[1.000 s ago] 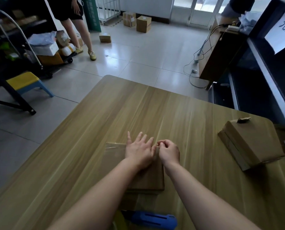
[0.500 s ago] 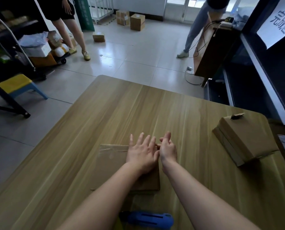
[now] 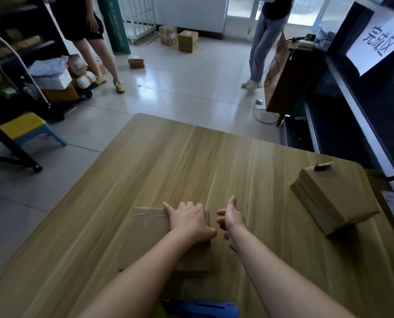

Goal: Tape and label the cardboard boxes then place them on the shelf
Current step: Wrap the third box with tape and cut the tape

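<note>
A flat cardboard box (image 3: 145, 237) lies on the wooden table (image 3: 191, 161) in front of me, with clear tape along its far edge. My left hand (image 3: 189, 220) presses on its far right corner, fingers bent over the far edge and thumb at the right side. My right hand (image 3: 230, 218) hovers just right of the box, fingers relaxed, holding nothing. A second cardboard box (image 3: 333, 198) sits at the table's right side. A blue tape dispenser (image 3: 205, 309) lies at the near edge, partly cut off.
A dark shelf (image 3: 361, 106) with a white paper sign (image 3: 377, 40) stands to the right. Two people (image 3: 88, 28) (image 3: 267, 37) stand on the tiled floor beyond the table. Boxes (image 3: 187, 40) sit on the floor, and a loaded cart (image 3: 60, 81) and a yellow stool (image 3: 24, 127) stand at left.
My right hand has come off the box and moved to the right, its fingers loosened. My left hand has stayed on the box, its fingers now bent over the far edge.
</note>
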A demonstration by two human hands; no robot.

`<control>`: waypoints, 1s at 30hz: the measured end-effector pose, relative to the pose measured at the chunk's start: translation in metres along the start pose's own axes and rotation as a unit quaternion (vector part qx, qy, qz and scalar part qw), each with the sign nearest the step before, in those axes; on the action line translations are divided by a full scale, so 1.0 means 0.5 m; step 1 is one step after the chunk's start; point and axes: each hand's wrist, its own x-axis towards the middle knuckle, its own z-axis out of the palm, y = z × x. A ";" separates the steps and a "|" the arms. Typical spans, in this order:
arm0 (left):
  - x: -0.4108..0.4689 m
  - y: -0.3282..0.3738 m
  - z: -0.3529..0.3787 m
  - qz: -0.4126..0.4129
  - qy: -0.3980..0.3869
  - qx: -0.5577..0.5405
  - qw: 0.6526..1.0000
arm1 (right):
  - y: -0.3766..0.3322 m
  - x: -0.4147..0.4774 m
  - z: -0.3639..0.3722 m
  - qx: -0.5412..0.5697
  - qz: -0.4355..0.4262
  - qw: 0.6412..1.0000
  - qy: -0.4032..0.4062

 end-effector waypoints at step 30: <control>-0.051 -0.190 -0.078 -0.011 0.050 -0.815 0.578 | -0.087 -0.108 0.010 0.115 -0.165 0.965 -0.168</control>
